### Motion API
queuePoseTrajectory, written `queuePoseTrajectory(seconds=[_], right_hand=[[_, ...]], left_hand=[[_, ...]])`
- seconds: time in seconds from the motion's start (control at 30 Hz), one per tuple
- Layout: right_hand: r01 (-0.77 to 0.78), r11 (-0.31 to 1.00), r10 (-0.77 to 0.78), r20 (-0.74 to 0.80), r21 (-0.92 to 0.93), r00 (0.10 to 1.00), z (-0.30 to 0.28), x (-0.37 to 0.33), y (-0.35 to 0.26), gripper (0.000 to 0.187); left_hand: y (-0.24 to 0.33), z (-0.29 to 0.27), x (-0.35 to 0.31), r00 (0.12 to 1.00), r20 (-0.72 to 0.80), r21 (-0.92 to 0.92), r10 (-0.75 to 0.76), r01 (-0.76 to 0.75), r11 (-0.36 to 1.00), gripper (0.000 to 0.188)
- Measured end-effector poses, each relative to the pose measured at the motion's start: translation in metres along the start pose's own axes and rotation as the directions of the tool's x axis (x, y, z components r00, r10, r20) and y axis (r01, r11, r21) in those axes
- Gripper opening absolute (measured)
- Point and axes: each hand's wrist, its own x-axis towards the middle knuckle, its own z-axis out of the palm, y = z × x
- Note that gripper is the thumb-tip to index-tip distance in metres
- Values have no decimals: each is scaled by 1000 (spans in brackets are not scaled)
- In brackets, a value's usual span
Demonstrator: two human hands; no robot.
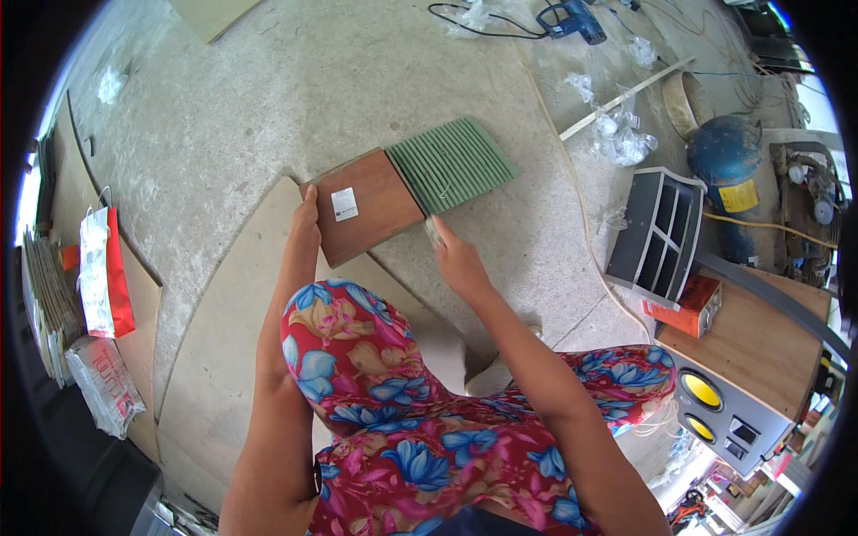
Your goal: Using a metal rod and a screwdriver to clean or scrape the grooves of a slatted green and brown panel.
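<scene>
A brown wood-grain panel (pixel 371 201) with a white label sticker (pixel 344 203) is held up in front of my knees. Along its right edge lies a green ribbed panel (pixel 454 165), touching or joined to it; I cannot tell which. My left hand (pixel 307 223) grips the brown panel by its left edge, thumb on the face. Near the corner where the two panels meet, my right hand (pixel 460 266) is closed, with a small pale thing (pixel 434 232) at its fingertips that I cannot make out.
Under the panels, a large beige board (pixel 223 330) lies on the concrete floor (pixel 295 89). Rightward are a blue power tool (pixel 576 21), a wooden strip (pixel 626 96), a blue tank (pixel 726 152), a grey slotted frame (pixel 657 232) and an orange box (pixel 693 306). A red-and-white bag (pixel 103 272) stands left.
</scene>
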Motion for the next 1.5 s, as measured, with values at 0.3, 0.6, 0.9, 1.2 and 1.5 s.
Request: queuePoseTrajectory(seconds=[0.3, 0.6, 0.9, 1.2, 1.5], right_hand=[[-32, 994, 38, 54, -102, 998, -34, -107, 11, 49], [-70, 995, 71, 3, -64, 998, -11, -56, 2, 49], [-49, 977, 63, 60, -207, 996, 24, -3, -20, 48], [-105, 987, 113, 63, -119, 992, 51, -64, -11, 50], [-155, 968, 180, 115, -199, 977, 42, -29, -17, 51]], left_hand=[[-1, -21, 13, 995, 80, -21, -56, 58, 998, 65], [-20, -11, 46, 986, 118, -13, -115, 118, 993, 64], [-8, -34, 10, 992, 106, -22, -67, 69, 997, 68], [0, -66, 6, 991, 91, 8, 101, -102, 995, 72], [-49, -44, 37, 998, 61, 43, 12, -15, 999, 73]])
